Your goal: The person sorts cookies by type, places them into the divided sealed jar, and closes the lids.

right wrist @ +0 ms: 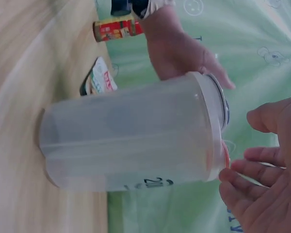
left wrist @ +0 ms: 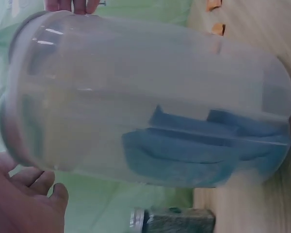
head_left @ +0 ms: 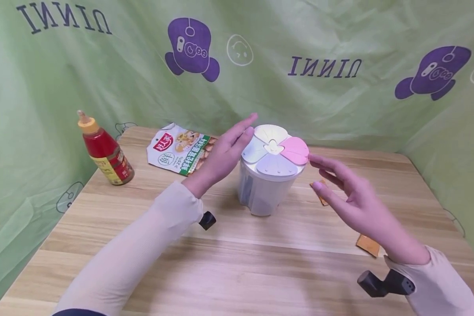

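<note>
A translucent canister (head_left: 266,193) stands upright on the table, its lid (head_left: 274,149) made of white, pink, blue and lilac petals. Blue packets (left wrist: 184,155) show through its wall in the left wrist view. My left hand (head_left: 223,156) is at the lid's left side, fingers extended; whether it touches the lid cannot be told. On the other side, my right hand (head_left: 355,197) has its fingertips against the lid's edge by the pink petal, thumb held apart. Neither hand grips anything. In the right wrist view, the right hand (right wrist: 266,179) is beside the lid, palm showing.
A red sauce bottle (head_left: 108,153) with a yellow cap stands at the table's left edge. Beside it lies a white and green food bag (head_left: 177,149). Small orange packets (head_left: 368,245) lie to the right. The left wrist view shows a dark-filled jar (left wrist: 179,221). A green curtain surrounds the table.
</note>
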A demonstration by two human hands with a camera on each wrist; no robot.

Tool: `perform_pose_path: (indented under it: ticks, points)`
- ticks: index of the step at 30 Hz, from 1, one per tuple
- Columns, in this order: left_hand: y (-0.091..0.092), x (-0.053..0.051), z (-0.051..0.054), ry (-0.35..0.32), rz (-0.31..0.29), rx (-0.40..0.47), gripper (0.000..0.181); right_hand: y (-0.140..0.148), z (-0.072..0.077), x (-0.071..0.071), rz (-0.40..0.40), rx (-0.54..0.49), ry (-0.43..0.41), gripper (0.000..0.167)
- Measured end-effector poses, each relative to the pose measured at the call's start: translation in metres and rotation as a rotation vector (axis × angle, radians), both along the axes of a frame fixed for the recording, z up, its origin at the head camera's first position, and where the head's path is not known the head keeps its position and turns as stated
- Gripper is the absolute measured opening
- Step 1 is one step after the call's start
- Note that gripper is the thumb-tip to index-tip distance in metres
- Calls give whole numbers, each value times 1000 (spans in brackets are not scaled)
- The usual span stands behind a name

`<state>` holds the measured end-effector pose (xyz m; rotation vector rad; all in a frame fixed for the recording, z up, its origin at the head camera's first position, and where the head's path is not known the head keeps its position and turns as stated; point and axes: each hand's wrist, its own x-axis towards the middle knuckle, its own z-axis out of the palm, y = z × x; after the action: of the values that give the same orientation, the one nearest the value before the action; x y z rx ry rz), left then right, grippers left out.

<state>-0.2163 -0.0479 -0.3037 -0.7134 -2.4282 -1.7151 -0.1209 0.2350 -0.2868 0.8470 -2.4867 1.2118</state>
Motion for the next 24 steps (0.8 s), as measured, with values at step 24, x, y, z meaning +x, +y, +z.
perform_pose_path:
  ticks: [24]
  points:
    - [-17,41,4,817,-80,-496,38,-14,9,-42,233,152,333,61]
